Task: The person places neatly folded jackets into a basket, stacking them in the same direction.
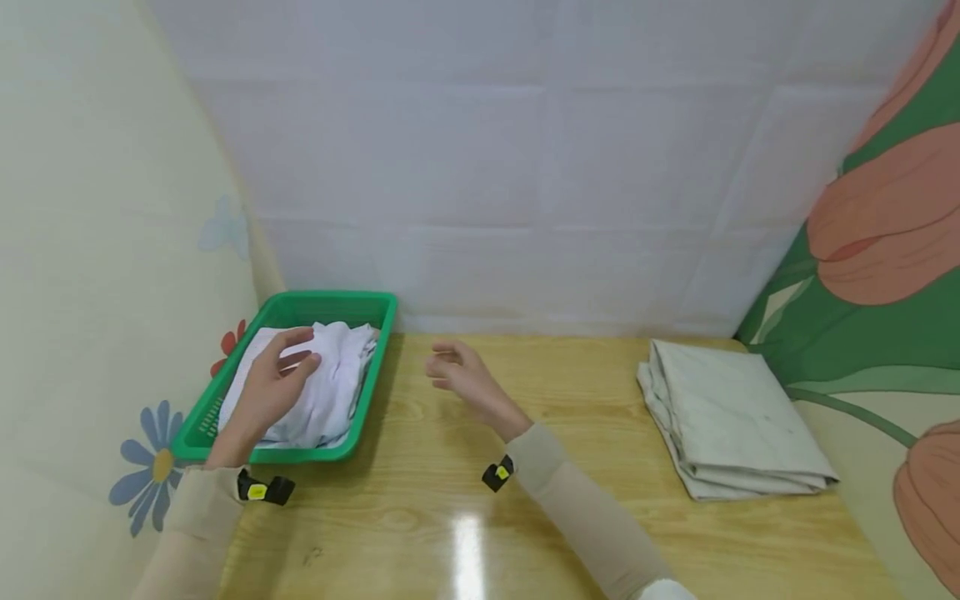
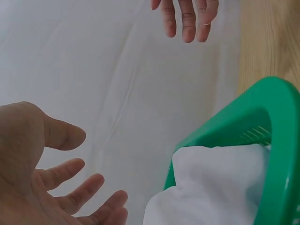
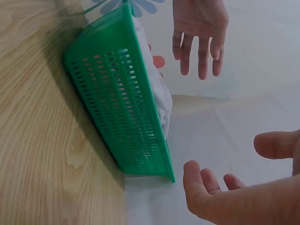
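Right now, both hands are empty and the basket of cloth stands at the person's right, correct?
Not at the right: the head view shows the basket at the person's left. The left hand and right hand are indeed empty.

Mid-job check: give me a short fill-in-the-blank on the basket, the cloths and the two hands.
1. The plastic basket is coloured ____.
2. In the head view, the folded grey cloth lies to the basket's ____.
3. The left hand and right hand hold ____.
4. The hand nearer the folded grey cloth is the ____ one.

Missing words: green; right; nothing; right.
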`<state>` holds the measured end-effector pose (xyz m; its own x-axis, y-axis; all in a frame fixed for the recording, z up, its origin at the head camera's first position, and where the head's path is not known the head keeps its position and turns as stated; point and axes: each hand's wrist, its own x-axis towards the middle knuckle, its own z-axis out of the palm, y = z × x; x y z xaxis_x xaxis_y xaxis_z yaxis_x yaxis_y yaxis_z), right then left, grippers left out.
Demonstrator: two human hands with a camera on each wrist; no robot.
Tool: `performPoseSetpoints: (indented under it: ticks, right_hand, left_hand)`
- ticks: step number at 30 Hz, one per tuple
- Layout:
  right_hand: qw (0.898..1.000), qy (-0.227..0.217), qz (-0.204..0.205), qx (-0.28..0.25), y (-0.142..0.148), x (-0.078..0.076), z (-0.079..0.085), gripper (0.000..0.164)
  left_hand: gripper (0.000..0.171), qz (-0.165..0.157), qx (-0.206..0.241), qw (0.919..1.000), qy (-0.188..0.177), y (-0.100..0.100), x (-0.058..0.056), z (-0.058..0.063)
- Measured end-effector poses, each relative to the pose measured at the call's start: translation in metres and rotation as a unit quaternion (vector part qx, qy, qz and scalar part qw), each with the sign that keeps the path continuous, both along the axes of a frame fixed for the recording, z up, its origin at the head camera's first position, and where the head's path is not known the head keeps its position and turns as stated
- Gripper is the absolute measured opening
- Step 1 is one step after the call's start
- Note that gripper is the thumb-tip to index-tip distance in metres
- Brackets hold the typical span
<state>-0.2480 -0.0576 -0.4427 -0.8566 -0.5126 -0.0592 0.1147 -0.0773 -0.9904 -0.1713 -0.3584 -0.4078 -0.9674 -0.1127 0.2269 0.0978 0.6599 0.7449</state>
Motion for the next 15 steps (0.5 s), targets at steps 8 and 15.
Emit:
performPoseSetpoints:
  ticks: [8,15]
  right_hand:
    - [1.000,-0.015,0.008,-0.005,0.027,0.001,-0.007,0.051]
    - [1.000,-0.005,0.003,0.004,0.050,0.001,-0.013,0.052]
  left_hand:
    - [0.051,-0.010,0.023,0.9997,0.008,0.016,0.001,-0.007]
    - [0.050,-0.035,0.052,0.9978,0.022,0.031,0.001,-0.016]
